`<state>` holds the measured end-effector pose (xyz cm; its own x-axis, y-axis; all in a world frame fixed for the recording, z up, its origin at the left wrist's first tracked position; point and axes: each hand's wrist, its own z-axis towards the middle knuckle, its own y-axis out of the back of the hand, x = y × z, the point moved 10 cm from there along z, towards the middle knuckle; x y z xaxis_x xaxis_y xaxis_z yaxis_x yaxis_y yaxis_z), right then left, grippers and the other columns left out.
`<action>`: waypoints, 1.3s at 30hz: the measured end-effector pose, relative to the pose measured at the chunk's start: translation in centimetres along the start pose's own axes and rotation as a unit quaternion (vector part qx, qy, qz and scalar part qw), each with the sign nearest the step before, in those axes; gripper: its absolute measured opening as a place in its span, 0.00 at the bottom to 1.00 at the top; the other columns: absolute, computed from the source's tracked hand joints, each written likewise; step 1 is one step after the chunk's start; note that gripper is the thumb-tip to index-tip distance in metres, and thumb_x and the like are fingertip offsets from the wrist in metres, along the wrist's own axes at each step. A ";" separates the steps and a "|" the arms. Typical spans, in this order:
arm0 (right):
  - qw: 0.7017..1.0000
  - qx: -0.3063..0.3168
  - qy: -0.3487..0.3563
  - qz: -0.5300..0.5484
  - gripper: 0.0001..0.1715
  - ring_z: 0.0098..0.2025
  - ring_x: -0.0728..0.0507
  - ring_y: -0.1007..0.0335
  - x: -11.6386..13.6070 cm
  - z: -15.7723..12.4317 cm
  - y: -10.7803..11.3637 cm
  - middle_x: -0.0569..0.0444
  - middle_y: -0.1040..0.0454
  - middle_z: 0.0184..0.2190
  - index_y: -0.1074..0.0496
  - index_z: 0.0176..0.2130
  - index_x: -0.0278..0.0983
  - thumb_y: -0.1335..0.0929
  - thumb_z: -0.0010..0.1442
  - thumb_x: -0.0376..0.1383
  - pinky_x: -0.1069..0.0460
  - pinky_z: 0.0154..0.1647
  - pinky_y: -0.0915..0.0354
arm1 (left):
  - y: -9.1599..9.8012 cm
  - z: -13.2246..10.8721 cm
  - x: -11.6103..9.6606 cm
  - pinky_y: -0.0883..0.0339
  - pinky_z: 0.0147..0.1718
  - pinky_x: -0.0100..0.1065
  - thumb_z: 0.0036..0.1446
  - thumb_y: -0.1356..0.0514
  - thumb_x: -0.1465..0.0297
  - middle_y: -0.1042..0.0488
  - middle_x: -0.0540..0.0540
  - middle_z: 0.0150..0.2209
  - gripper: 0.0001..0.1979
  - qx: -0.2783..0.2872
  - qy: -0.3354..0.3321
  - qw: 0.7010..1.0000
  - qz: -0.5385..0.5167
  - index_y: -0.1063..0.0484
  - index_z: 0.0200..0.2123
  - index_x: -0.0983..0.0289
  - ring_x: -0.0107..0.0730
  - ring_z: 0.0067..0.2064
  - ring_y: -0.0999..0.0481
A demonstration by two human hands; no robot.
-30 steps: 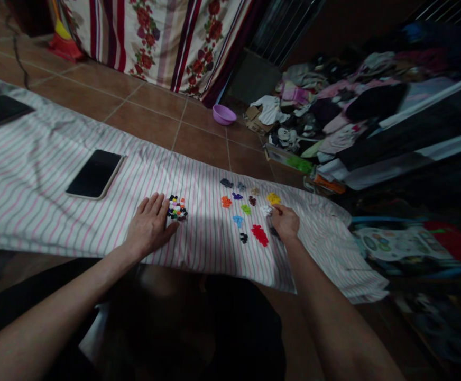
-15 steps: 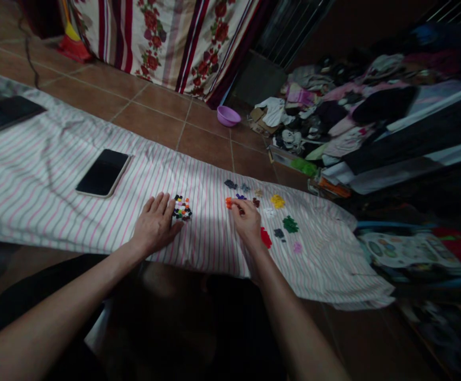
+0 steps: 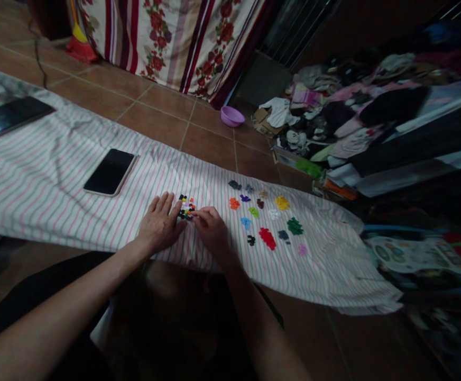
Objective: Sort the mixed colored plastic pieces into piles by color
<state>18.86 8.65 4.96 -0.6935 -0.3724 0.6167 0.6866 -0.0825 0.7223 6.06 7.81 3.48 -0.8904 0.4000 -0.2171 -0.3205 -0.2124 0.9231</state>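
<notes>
My left hand point(image 3: 159, 225) lies flat on the striped cloth point(image 3: 155, 159), fingers stretched out. Its fingertips and thumb border a small patch of multicoloured pieces point(image 3: 186, 207). From the other side, my right hand point(image 3: 214, 233) pinches a tiny orange piece point(image 3: 191, 213) at the patch's right edge. Farther right, loose pieces are heaped by colour, among them an orange pile point(image 3: 234, 203), a light blue pile point(image 3: 246, 223), a black pile point(image 3: 251, 241), a red pile point(image 3: 267, 238), a yellow pile point(image 3: 282, 202) and a dark green pile point(image 3: 295, 226).
A phone point(image 3: 110, 172) lies left of my left hand, and a larger dark device point(image 3: 14, 115) is farther left. Beyond the cloth, a purple basin point(image 3: 232, 117) sits on the tiled floor. Clothes point(image 3: 345, 106) are heaped at the back right.
My right hand has moved left from the orange pile to the multicoloured patch, uncovering the light green, light blue and black piles. My left hand stays flat beside the patch.
</notes>
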 end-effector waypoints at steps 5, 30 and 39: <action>0.999 0.003 -0.032 -0.022 0.11 0.39 0.45 0.28 -0.8 0.1 -0.5 0.50 0.27 0.38 0.23 0.42 0.39 0.34 0.62 0.35 0.52 0.42 0.31 | 0.1 0.0 0.0 0.46 0.61 0.54 0.63 0.47 0.60 0.38 0.70 0.63 0.26 -0.007 -0.005 1.000 0.005 0.36 0.60 0.68 0.57 0.66 0.44; 0.999 -0.043 -0.022 0.015 0.04 0.31 0.47 0.31 -0.5 -0.1 -0.2 0.55 0.26 0.33 0.31 0.34 0.39 0.35 0.57 0.33 0.51 0.39 0.34 | 0.3 0.2 0.0 0.47 0.62 0.53 0.62 0.46 0.61 0.39 0.72 0.63 0.26 0.004 0.005 1.000 -0.001 0.35 0.58 0.71 0.58 0.66 0.43; 0.998 -0.042 -0.037 0.012 0.06 0.32 0.48 0.31 -0.3 -0.1 0.5 0.54 0.26 0.33 0.29 0.36 0.39 0.35 0.58 0.33 0.52 0.37 0.33 | 0.3 0.1 0.0 0.47 0.62 0.53 0.62 0.47 0.60 0.38 0.71 0.62 0.26 -0.014 0.000 1.000 0.000 0.35 0.58 0.70 0.56 0.66 0.42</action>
<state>19.39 8.62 5.09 -0.6891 -0.3052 0.6572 0.7166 -0.1525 0.6806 5.97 7.81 3.76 -0.8904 0.4007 -0.2160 -0.3286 -0.2376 0.9141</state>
